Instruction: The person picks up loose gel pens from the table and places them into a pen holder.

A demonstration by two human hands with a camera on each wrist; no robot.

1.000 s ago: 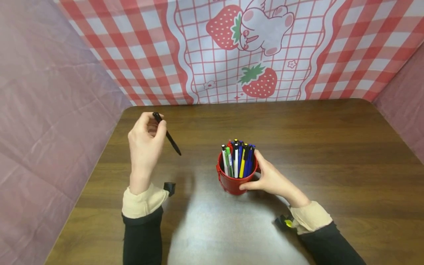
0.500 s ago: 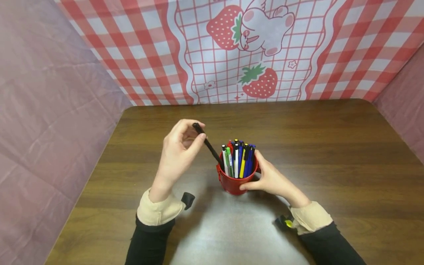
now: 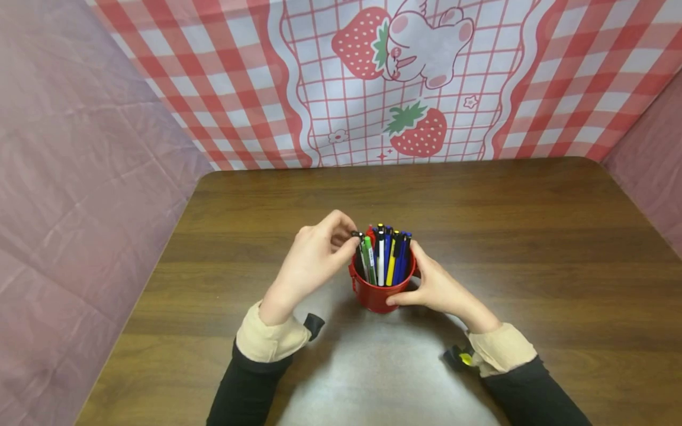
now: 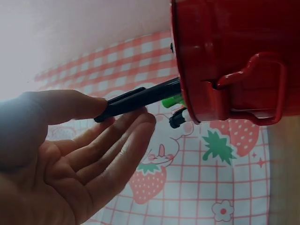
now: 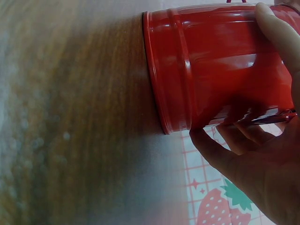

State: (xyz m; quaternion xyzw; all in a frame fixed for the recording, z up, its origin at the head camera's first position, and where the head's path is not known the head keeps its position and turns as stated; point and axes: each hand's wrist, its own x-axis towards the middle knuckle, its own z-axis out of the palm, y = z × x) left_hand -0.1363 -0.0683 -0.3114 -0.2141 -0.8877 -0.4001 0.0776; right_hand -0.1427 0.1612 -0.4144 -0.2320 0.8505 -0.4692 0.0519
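A small red metal bucket (image 3: 376,299) stands upright on the wooden table, packed with several pens in white, green, yellow, blue and black. At its left rim my left hand (image 3: 314,251) pinches a black pen (image 4: 140,99) near its clip end between thumb and fingertips. In the left wrist view the pen's lower part has passed inside the bucket's rim and is hidden there. My right hand (image 3: 439,286) holds the bucket from the right, thumb on the near side and fingers behind; the right wrist view shows them around the red wall (image 5: 229,61).
The brown table (image 3: 506,236) reaches back to a red-and-white checked cloth (image 3: 245,77) with strawberry prints. A pink cloth (image 3: 80,177) hangs at the left. Small black pieces (image 3: 314,326) stick out from both wrist bands.
My left hand has carried the black pen rightward from the table's left side to the bucket and lowered it in. The right hand and bucket have stayed put.
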